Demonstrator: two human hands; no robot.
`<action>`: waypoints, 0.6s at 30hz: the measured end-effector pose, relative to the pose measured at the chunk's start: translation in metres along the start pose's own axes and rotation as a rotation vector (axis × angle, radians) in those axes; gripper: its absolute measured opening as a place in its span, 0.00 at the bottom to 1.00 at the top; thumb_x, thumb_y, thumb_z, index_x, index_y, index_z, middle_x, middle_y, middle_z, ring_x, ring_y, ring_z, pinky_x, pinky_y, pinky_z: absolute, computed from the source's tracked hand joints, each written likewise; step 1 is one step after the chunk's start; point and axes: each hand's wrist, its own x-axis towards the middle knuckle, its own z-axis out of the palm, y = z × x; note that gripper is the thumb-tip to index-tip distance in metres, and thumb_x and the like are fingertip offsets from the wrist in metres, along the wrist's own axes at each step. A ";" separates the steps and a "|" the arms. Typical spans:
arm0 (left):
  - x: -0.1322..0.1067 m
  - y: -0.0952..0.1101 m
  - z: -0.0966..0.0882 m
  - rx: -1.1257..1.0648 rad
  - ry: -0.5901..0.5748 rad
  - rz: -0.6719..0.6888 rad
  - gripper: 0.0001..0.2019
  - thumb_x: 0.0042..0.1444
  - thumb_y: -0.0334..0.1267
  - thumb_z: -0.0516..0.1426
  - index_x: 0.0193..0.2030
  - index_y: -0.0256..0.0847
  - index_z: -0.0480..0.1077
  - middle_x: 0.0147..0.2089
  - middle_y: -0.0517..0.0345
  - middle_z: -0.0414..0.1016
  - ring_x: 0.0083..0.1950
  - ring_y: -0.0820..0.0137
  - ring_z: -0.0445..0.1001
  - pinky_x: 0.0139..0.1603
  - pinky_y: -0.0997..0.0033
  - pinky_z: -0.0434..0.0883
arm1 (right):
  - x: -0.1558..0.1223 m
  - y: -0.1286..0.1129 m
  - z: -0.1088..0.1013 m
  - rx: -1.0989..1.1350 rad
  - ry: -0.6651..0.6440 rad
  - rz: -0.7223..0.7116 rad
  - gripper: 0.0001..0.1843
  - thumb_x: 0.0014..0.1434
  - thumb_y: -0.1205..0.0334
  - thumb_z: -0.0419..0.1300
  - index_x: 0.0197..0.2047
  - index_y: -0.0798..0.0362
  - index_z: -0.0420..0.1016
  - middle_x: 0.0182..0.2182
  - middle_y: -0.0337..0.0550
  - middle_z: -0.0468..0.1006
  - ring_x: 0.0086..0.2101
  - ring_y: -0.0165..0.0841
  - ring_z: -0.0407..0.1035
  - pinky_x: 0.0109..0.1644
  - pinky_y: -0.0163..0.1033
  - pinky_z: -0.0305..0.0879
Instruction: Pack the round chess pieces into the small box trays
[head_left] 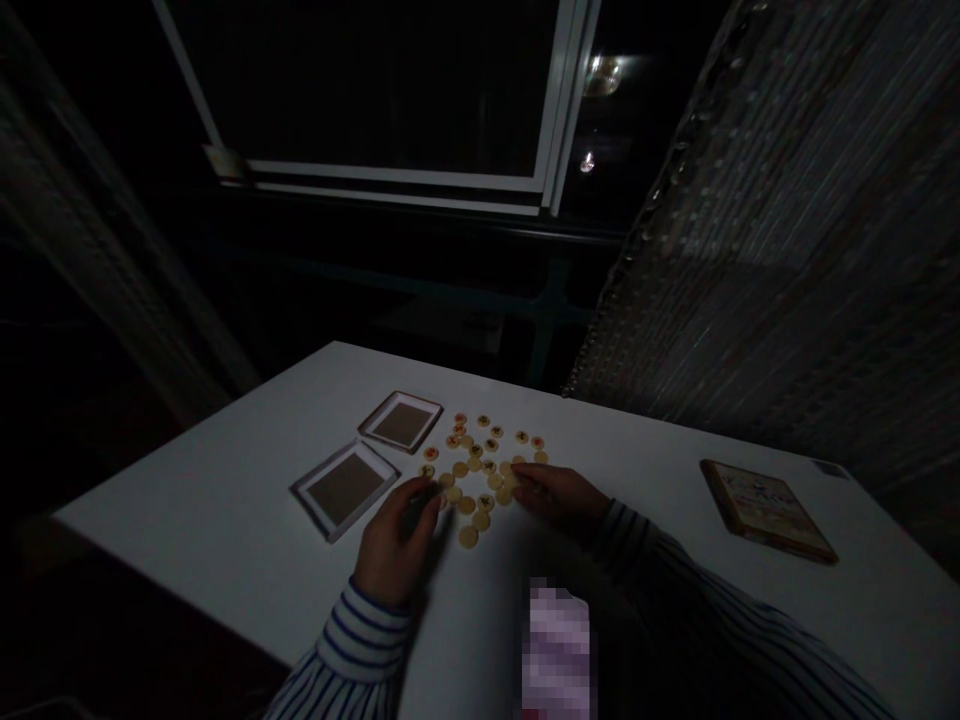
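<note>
A dark window with a pale frame is seen at the back. It is flanked by a right curtain that hangs down to the table's far edge and by a left curtain that is barely made out in the gloom. The lower half of the view is filled by a white table.

A flat square board with a brown rim is laid on the table well to the right, apart from everything else. Two shallow white-rimmed trays are set left of centre. The near tray lies just beside the left hand, and the far tray lies just behind it, corner to corner. Only a brown bottom is shown in each.

Both arms are clad in striped sleeves. The left hand is rested on the table with its fingers bent and its tips brought to the near-left edge of the discs. Whether a disc is pinched there cannot be told. The right hand is laid low with its fingers stretched out loosely, their tips touching discs at the right edge, and nothing is gripped.

The discs, small, round and yellow, some with red marks, are scattered flat on the table between the far tray and the two hands. One disc lies nearest, between the hands.
</note>
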 end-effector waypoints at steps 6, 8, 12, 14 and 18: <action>-0.003 -0.016 -0.016 0.117 0.083 0.049 0.18 0.52 0.46 0.51 0.47 0.39 0.66 0.47 0.49 0.71 0.49 0.62 0.69 0.48 0.60 0.67 | 0.017 -0.009 0.013 -0.033 -0.058 -0.084 0.23 0.56 0.53 0.48 0.50 0.58 0.66 0.45 0.51 0.72 0.43 0.36 0.68 0.46 0.42 0.64; -0.004 -0.020 -0.021 0.125 0.105 0.041 0.18 0.52 0.46 0.50 0.47 0.39 0.65 0.47 0.50 0.71 0.49 0.62 0.69 0.49 0.60 0.67 | 0.022 -0.014 0.015 -0.037 -0.073 -0.099 0.23 0.56 0.54 0.49 0.50 0.59 0.67 0.44 0.52 0.73 0.42 0.37 0.69 0.46 0.42 0.64; -0.008 -0.030 -0.029 0.138 0.163 0.005 0.18 0.52 0.46 0.50 0.46 0.40 0.66 0.46 0.51 0.71 0.47 0.63 0.69 0.48 0.61 0.67 | 0.030 -0.026 0.016 -0.035 -0.096 -0.093 0.22 0.56 0.55 0.49 0.49 0.57 0.67 0.43 0.50 0.73 0.41 0.36 0.69 0.45 0.41 0.64; -0.010 -0.034 -0.034 0.149 0.197 -0.025 0.18 0.51 0.47 0.50 0.46 0.40 0.65 0.46 0.51 0.71 0.47 0.62 0.69 0.48 0.62 0.68 | 0.034 -0.030 0.016 -0.032 -0.110 -0.081 0.21 0.56 0.55 0.48 0.50 0.56 0.67 0.44 0.49 0.73 0.41 0.36 0.69 0.46 0.41 0.64; -0.011 -0.041 -0.045 0.180 0.272 -0.122 0.18 0.51 0.47 0.51 0.46 0.41 0.66 0.47 0.52 0.70 0.47 0.61 0.69 0.48 0.61 0.68 | 0.040 -0.037 0.018 -0.025 -0.128 -0.083 0.22 0.56 0.55 0.48 0.49 0.57 0.67 0.43 0.48 0.73 0.41 0.36 0.69 0.46 0.41 0.63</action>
